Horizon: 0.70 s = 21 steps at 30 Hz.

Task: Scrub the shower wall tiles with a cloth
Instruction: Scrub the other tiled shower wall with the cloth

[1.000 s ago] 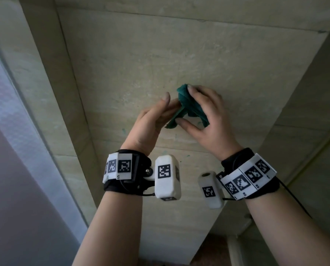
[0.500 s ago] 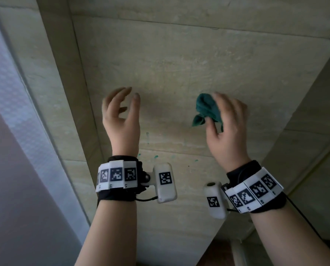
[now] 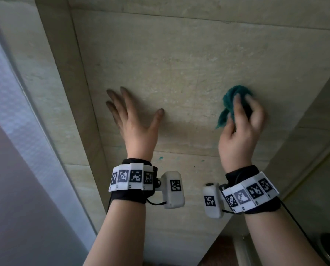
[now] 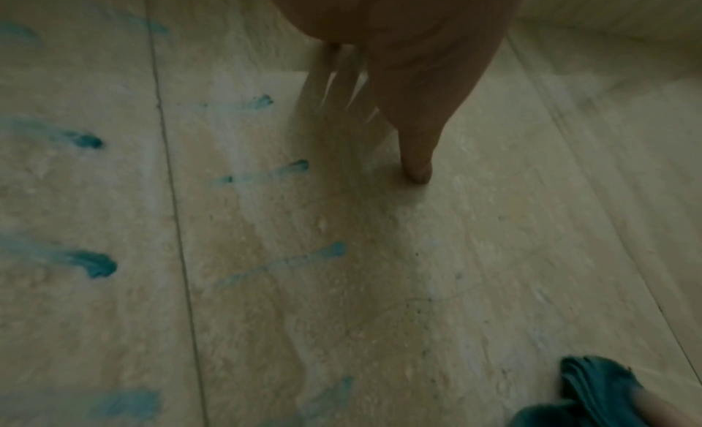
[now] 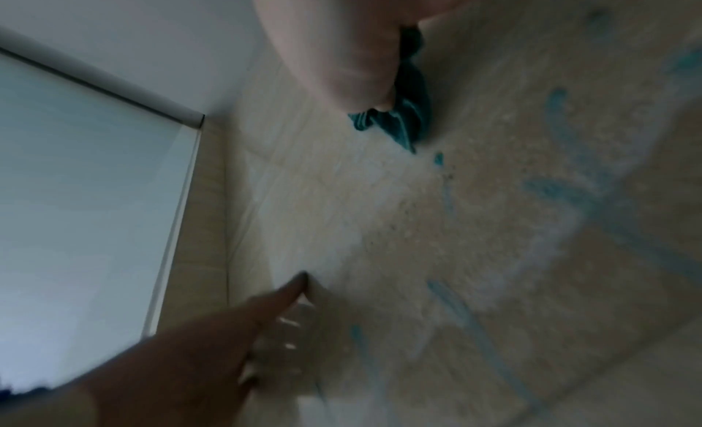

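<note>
The person faces a beige stone-look tiled wall with both arms raised. The left hand is flat against the wall tile, fingers straight and spread, thumb stretched out to the right; the left wrist view shows the fingertips touching the tile surface. It holds nothing.

The right hand is well to the right of the left, on the same large tile. Its fingers are curled around a bunched teal cloth, which is pressed against the wall; a loose corner of the cloth hangs out to the left below the thumb. The hand is slightly blurred. In the right wrist view the cloth shows from under the palm, touching the tile.

Teal streaks and drips mark the tiles nearer the person, below a horizontal grout line; a few small teal spots sit just under that line between the two wrists. Each wrist carries a black band with white coded markers and a white camera unit.

At the left edge a frosted glass panel meets the tiled corner. At the far right another tiled wall joins at an angle.
</note>
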Motion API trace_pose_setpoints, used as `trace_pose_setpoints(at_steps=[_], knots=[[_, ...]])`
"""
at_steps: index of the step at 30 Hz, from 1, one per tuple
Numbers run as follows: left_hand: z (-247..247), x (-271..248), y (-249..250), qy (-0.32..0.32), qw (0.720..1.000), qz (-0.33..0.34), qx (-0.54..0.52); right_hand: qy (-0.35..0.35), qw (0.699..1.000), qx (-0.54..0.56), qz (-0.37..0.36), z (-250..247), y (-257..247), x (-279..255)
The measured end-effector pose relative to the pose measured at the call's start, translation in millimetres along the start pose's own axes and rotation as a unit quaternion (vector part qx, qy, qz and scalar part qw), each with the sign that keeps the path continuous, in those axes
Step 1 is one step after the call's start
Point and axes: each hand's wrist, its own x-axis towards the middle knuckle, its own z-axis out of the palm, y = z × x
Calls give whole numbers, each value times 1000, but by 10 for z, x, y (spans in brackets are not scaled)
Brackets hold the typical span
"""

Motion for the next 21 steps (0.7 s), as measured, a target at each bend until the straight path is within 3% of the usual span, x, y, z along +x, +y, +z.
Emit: trace_pose_setpoints(at_steps=[6, 9, 12, 14, 18, 21], knots=[[48, 13, -5, 8, 1000, 2, -7, -97, 995, 17, -30, 146, -190, -285], [68, -9, 28, 26, 1000, 8, 4, -194, 976, 41, -94, 205, -333, -455], [126, -53, 94, 29, 999, 38, 18, -242, 958, 48, -148, 175, -299, -497], [180, -69, 126, 32, 998, 58, 20, -232, 962, 26, -141, 72, -180, -418], [257, -87, 175, 33, 996, 77, 39, -121, 992, -34, -30, -197, 178, -175], [316, -138, 226, 24, 994, 99, 49, -74, 997, -34, -1, -201, 300, -155]])
